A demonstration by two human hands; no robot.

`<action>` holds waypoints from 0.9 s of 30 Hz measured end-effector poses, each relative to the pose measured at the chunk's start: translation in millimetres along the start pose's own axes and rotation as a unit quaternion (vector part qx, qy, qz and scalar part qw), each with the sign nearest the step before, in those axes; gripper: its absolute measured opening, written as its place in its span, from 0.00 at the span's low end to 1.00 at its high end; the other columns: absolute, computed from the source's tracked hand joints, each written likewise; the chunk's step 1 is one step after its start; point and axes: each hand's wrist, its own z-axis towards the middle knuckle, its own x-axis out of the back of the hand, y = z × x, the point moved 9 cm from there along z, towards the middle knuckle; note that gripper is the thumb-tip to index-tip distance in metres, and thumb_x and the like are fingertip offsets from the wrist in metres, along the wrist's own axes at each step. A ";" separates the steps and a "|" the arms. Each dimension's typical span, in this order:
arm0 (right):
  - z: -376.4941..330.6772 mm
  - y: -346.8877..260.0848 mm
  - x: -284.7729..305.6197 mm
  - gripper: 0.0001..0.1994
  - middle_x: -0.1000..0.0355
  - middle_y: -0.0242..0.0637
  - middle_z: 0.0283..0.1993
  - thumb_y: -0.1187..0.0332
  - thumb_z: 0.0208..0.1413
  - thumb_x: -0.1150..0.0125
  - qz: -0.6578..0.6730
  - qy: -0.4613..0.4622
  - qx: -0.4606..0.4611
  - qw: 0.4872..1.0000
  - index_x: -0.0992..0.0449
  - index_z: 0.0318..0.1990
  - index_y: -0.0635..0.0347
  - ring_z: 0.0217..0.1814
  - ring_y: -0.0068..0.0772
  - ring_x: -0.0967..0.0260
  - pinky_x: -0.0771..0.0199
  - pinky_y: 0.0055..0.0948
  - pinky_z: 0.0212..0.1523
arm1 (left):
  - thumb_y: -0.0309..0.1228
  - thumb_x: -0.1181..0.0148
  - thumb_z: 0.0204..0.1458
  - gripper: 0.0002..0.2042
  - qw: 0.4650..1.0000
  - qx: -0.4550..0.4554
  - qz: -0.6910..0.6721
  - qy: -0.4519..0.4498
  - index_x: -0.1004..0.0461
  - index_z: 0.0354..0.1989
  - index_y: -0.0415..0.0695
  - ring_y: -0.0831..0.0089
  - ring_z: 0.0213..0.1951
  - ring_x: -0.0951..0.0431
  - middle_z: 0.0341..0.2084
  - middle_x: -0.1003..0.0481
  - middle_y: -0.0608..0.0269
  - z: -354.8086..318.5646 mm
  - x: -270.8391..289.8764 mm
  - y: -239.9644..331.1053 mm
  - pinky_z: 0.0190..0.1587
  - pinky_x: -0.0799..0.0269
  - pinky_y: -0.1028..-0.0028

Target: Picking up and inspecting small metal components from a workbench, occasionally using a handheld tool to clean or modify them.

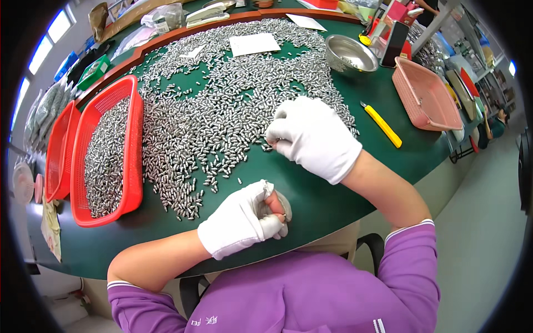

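Sorting metal pieces: partly done, most still loose on the counter.
Red basket (133, 161) partly filled; pile (222, 111) large. Right hand (313, 136) pinching at pile edge; left hand (244, 219) fisted, apparently around pieces.

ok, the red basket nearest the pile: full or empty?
Partly full. The red basket holds a layer of small silver metal pieces along its length, below the rim; the same pieces cover the green table.

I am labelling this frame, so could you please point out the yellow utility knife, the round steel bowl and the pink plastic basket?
yellow utility knife (383, 126), head view, handle middle.
round steel bowl (335, 55), head view, left wall.
pink plastic basket (411, 95), head view, near wall.
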 end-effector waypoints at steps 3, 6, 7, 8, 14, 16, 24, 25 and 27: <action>2.6 1.8 -15.5 0.03 0.28 0.33 0.32 0.66 0.45 0.35 0.014 -0.021 0.011 1.000 0.21 0.27 0.51 0.38 0.38 0.30 0.29 0.37 0.39 | 0.20 0.47 0.52 0.05 1.000 0.016 -0.023 0.002 0.35 0.35 0.40 0.74 0.32 0.25 0.33 0.29 0.61 2.3 2.7 -1.5 0.35 0.26 0.75; -3.6 7.9 -18.9 0.03 0.28 0.32 0.30 0.67 0.43 0.33 0.086 0.016 0.017 0.996 0.20 0.28 0.50 0.35 0.39 0.30 0.28 0.37 0.37 | 0.21 0.47 0.53 0.06 0.998 0.029 -0.060 0.012 0.35 0.38 0.41 0.75 0.31 0.25 0.34 0.29 0.62 4.4 6.2 -4.6 0.35 0.27 0.76; -3.7 5.8 -16.7 0.04 0.28 0.32 0.29 0.68 0.42 0.33 0.075 0.022 0.026 0.997 0.21 0.28 0.51 0.35 0.38 0.30 0.28 0.36 0.36 | 0.22 0.48 0.54 0.07 0.996 0.032 -0.078 0.015 0.35 0.40 0.42 0.76 0.31 0.26 0.34 0.29 0.62 4.2 7.6 -5.5 0.35 0.27 0.77; -3.5 5.0 -17.0 0.04 0.28 0.32 0.29 0.68 0.42 0.33 0.079 0.019 0.026 0.996 0.21 0.28 0.51 0.35 0.38 0.30 0.28 0.36 0.36 | 0.22 0.48 0.54 0.07 0.996 0.035 -0.082 0.017 0.35 0.40 0.42 0.76 0.31 0.26 0.34 0.29 0.62 4.1 9.5 -5.6 0.35 0.27 0.77; -5.3 3.7 -24.2 0.05 0.29 0.32 0.28 0.68 0.42 0.32 0.084 0.006 0.026 0.996 0.22 0.28 0.54 0.33 0.40 0.30 0.29 0.37 0.34 | 0.35 0.48 0.58 0.11 0.989 0.029 -0.133 0.053 0.34 0.45 0.45 0.77 0.23 0.31 0.33 0.28 0.63 3.2 20.2 -9.1 0.26 0.37 0.79; -4.8 -0.1 -15.0 0.07 0.29 0.32 0.28 0.71 0.39 0.31 0.138 0.022 0.032 0.990 0.24 0.27 0.54 0.33 0.39 0.30 0.30 0.36 0.34 | 0.36 0.48 0.58 0.11 0.984 0.024 -0.155 0.078 0.34 0.45 0.45 0.78 0.23 0.32 0.33 0.29 0.63 1.5 22.0 -6.8 0.25 0.39 0.79; -7.9 -19.8 -6.8 0.09 0.28 0.33 0.29 0.66 0.40 0.30 0.272 -0.020 0.102 0.957 0.22 0.30 0.53 0.30 0.40 0.30 0.30 0.36 0.28 | 0.37 0.46 0.61 0.10 0.983 0.042 -0.148 0.105 0.34 0.43 0.46 0.83 0.25 0.31 0.31 0.29 0.67 -1.1 30.2 -11.0 0.25 0.35 0.83; -8.1 -19.6 -8.0 0.09 0.28 0.33 0.29 0.66 0.40 0.30 0.273 -0.020 0.102 0.956 0.22 0.30 0.53 0.30 0.40 0.30 0.30 0.36 0.28 | 0.37 0.46 0.61 0.10 0.982 0.043 -0.149 0.105 0.34 0.43 0.46 0.83 0.25 0.31 0.31 0.29 0.67 -0.5 30.3 -11.5 0.25 0.35 0.83; -8.7 -17.0 -3.0 0.09 0.29 0.34 0.28 0.67 0.39 0.29 0.278 0.024 0.102 0.955 0.23 0.30 0.53 0.28 0.41 0.31 0.30 0.36 0.27 | 0.36 0.47 0.62 0.08 0.980 0.026 -0.157 0.121 0.34 0.41 0.46 0.83 0.24 0.31 0.31 0.29 0.68 0.3 33.2 -9.8 0.24 0.36 0.83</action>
